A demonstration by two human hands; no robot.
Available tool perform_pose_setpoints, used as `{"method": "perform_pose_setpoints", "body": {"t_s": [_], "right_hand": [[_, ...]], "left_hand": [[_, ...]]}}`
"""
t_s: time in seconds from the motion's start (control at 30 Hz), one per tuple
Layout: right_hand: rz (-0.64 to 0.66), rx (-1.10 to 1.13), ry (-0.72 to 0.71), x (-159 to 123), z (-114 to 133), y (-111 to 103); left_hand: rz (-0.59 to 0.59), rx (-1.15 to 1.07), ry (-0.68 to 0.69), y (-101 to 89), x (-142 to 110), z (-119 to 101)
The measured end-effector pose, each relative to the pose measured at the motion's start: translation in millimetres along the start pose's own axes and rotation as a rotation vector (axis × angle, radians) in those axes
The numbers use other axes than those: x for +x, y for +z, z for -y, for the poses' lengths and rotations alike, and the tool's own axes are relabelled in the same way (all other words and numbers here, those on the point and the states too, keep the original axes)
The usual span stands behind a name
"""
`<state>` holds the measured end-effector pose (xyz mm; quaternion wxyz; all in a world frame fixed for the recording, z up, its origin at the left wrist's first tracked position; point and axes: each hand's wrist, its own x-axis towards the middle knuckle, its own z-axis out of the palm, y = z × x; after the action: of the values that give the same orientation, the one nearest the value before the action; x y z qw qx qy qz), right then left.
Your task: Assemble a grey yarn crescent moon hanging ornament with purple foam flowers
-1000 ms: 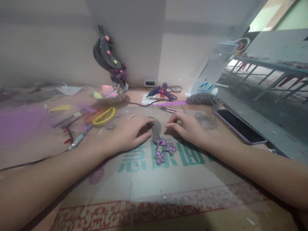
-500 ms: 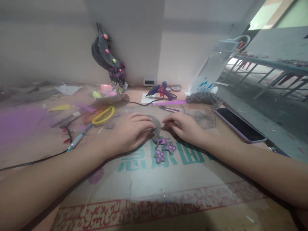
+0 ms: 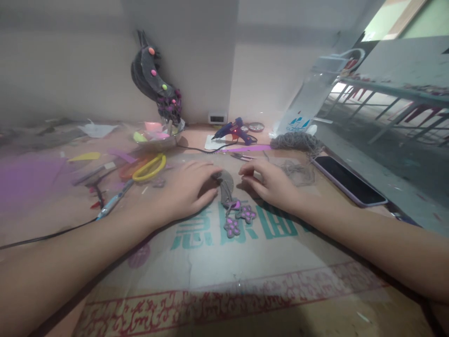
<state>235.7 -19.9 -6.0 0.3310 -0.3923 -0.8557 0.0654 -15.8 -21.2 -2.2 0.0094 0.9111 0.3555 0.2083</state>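
A grey crescent-shaped felt piece lies on the printed cardboard sheet. Cords hang from its lower end to two grey flowers with purple petals, and a small purple bit sits among them. My left hand rests at the crescent's left side, fingertips on its upper edge and thumb spread away from them. To the right, apart from the crescent, my right hand has its fingers curled and thumb near the index tip. Whatever may be between those tips is too small to make out.
Behind the hands are a blue glue gun, small scissors, and grey yarn. A phone lies right. Yellow-handled scissors, a corded pen-like tool and a bowl stand left. A decorated dark crescent leans on the wall.
My left fingers and thumb came closer together over the crescent, then parted again. My right hand moved slightly toward the crescent and back. The flowers barely shifted.
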Motion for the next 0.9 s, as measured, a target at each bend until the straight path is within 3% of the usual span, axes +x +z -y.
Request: {"method": "perform_pose_setpoints", "body": {"t_s": [0.13, 0.33, 0.5, 0.6, 0.7, 0.8, 0.9], "right_hand": [[0.041, 0.107, 0.14, 0, 2, -1], [0.083, 0.245, 0.078, 0, 4, -1], [0.163, 0.514, 0.181, -1, 6, 0], [0.072, 0.708, 0.266, -3, 8, -2], [-0.034, 0.647, 0.256, -3, 10, -3], [0.066, 0.505, 0.178, -2, 11, -4], [0.123, 0.508, 0.171, -4, 12, -3]], "left_hand": [[0.043, -0.008, -0.054, 4.1, 1, 3], [0.062, -0.033, -0.07, 6.3, 1, 5], [0.074, -0.037, -0.072, 6.4, 2, 6], [0.076, -0.035, -0.079, 6.6, 1, 7], [0.079, -0.032, -0.081, 6.8, 1, 7], [0.08, -0.025, -0.08, 6.5, 2, 6], [0.084, -0.022, -0.078, 5.9, 2, 5]]}}
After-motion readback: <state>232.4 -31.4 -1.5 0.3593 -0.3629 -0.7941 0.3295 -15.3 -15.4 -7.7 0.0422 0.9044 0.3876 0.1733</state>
